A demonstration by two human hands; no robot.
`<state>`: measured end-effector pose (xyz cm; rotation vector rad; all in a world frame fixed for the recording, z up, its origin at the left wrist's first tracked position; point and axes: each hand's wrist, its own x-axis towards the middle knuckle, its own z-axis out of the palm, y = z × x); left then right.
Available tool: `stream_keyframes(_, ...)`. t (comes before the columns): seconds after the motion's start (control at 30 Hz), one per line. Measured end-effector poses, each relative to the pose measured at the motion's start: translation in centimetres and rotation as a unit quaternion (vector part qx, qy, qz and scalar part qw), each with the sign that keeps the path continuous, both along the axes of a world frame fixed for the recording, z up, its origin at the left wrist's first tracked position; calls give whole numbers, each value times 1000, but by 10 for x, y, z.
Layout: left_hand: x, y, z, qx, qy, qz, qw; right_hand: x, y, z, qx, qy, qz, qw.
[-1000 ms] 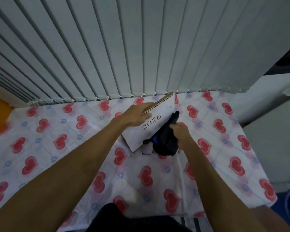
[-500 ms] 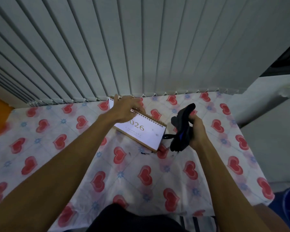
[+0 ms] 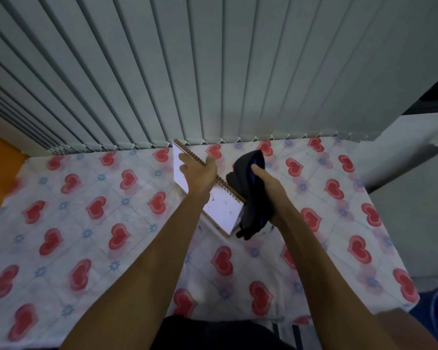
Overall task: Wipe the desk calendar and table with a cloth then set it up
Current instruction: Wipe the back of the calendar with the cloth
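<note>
Clearly we judge the calendar [image 3: 221,210] light but floppy, so our left hand [image 3: 199,176] pinches its stiff spiral edge while our right hand [image 3: 267,184] clutches the soft cloth [image 3: 249,198].

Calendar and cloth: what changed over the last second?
The left hand turned the desk calendar, so the 2026 cover no longer shows. The right hand lifted the dark cloth off, then brought it back against the calendar's right side. Both grips held; the heart-print tablecloth is unchanged.
</note>
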<state>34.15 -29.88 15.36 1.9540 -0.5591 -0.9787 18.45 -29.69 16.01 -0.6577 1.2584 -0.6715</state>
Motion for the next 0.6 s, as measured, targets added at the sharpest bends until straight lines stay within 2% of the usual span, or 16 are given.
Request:
stream_keyframes(0.1,8,0,-4,-34,-40,26,998,9,8,10,-48,44,32,997)
stream_keyframes(0.23,15,4,-8,-59,-14,62,996,29,27,17,-114,135,133,975)
stream_keyframes(0.4,24,19,-10,-106,24,70,992,52,48,5,-166,133,214,953)
stream_keyframes(0.5,38,24,-19,-128,32,80,988,75,41,-11,-229,125,244,934)
stream_keyframes(0.6,54,28,-28,-103,66,81,989,89,24,-36,-268,175,260,911)
